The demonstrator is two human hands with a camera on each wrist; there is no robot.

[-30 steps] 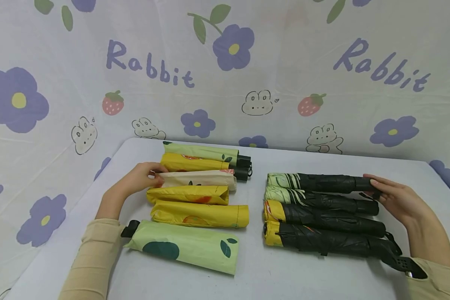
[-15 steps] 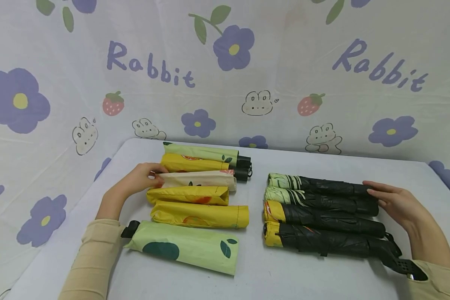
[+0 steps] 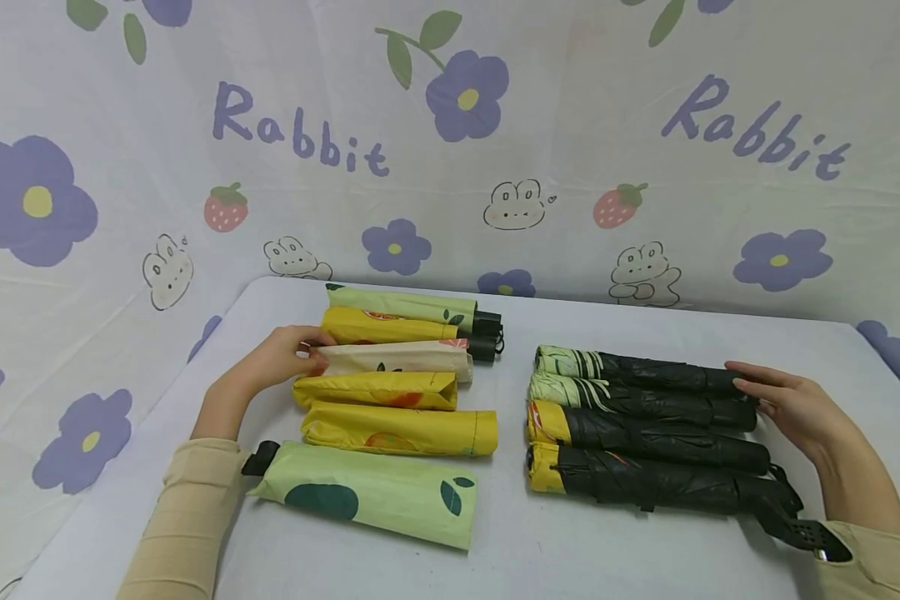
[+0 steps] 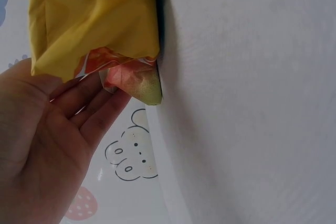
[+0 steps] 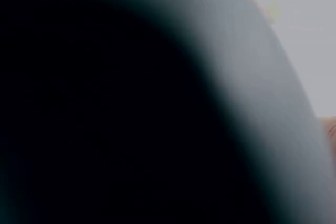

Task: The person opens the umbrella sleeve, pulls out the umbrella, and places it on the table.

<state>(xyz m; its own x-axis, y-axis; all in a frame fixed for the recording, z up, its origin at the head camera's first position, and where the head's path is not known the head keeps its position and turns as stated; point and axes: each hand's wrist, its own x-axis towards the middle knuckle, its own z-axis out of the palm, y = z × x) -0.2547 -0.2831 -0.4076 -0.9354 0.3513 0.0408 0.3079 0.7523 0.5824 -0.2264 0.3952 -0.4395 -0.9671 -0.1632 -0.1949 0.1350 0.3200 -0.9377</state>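
Observation:
In the head view, my left hand [image 3: 288, 354] is at the left end of a beige folded umbrella [image 3: 397, 360], thumb on the near side and fingers on the far side, pinching it. The left wrist view has its fingers [image 4: 97, 114] running behind a yellow cover [image 4: 97, 24], where a pinkish-green end [image 4: 139, 81] shows. Over on the right, my right hand [image 3: 802, 408] touches the handle end of the farthest black umbrella [image 3: 660, 371], which has a green striped tip; its fingers look fairly straight. Darkness and blur fill most of the right wrist view.
Three more black umbrellas lie nearer in that row, one with a yellow tip [image 3: 546, 467]. Around the beige umbrella lie yellow ones [image 3: 401, 429] and a green one [image 3: 401, 304]. A larger green umbrella [image 3: 382, 492] lies in front. Printed fabric [image 3: 525, 142] hangs behind the white table [image 3: 570, 567].
My right hand has shifted slightly toward me, bringing the handle end of the farthest black umbrella closer to its neighbour, mostly in the first half second. My left hand stays in place.

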